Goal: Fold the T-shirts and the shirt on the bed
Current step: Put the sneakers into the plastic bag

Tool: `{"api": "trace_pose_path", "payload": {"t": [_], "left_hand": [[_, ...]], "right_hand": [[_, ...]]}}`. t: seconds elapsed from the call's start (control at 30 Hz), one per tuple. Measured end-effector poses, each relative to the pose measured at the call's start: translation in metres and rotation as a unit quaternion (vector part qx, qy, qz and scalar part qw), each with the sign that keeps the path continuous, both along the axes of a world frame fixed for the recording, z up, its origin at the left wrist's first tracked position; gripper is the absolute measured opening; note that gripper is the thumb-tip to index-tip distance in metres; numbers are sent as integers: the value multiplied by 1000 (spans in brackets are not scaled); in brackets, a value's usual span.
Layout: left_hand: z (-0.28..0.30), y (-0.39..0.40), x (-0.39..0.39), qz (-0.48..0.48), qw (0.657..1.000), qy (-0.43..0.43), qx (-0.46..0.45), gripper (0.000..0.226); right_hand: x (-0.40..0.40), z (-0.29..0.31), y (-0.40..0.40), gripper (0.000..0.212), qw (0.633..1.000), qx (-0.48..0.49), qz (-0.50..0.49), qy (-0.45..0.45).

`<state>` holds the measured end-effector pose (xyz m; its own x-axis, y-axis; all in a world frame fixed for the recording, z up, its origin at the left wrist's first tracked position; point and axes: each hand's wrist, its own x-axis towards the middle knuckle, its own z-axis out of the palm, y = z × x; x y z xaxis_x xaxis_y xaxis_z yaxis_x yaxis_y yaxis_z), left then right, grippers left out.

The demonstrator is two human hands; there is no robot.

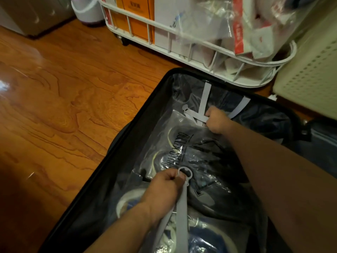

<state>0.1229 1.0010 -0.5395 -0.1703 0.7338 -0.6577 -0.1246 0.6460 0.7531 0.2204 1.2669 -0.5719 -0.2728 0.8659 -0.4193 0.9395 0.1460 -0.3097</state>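
An open black suitcase [127, 128] lies on the wooden floor, packed with dark folded clothes in clear plastic bags [191, 154]. Grey packing straps cross over the bags. My left hand [164, 187] grips the near grey strap [182, 207] just below its white ring buckle [185, 173]. My right hand [217, 120] reaches to the far side and pinches the far grey strap [204, 99] where its pieces meet. More bagged clothes with white and blue parts lie at the near end. No bed is in view.
A white wire cart [182, 39] on castors, loaded with orange and white boxes and plastic bags, stands just behind the suitcase. A pale perforated bin [308, 73] is at the right. A white and purple container [87, 11] stands at the back left. Wooden floor [63, 99] stretches leftward.
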Motion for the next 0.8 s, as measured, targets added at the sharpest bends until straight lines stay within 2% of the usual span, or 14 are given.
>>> {"api": "trace_pose_path", "payload": {"t": [0.07,0.1,0.2,0.27,0.33,0.4,0.47,0.53,0.6,0.7,0.8], "left_hand": [[1,2,1,13,1000,-18,4,52],[0,1,1,22,999,-26,6,50],[7,-3,7,71,996,-48,21,42],[15,-8,12,122,989,-74,28,31],[28,-16,15,160,982,-91,39,18],[44,-26,18,166,980,-92,55,12],[61,-40,21,156,982,-81,70,11],[79,-56,24,142,985,-53,81,10],[89,-65,27,127,989,-33,74,16],[109,-74,36,110,990,-26,79,32],[119,-72,45,74,993,-21,91,25]], "right_hand": [[0,12,-2,42,999,24,-26,8],[0,19,-3,42,1000,7,-23,-6],[-6,42,-11,24,990,-135,-47,-16],[-4,65,-22,15,979,-188,-80,20],[5,93,-37,14,978,-179,-80,77],[21,120,-60,29,979,-141,-60,136],[40,135,-90,61,976,-118,-30,180],[61,136,-121,79,974,-85,-1,209],[80,127,-142,73,973,-31,16,229],[100,115,-155,41,964,33,-2,265],[106,107,-158,29,952,55,-40,297]]}}
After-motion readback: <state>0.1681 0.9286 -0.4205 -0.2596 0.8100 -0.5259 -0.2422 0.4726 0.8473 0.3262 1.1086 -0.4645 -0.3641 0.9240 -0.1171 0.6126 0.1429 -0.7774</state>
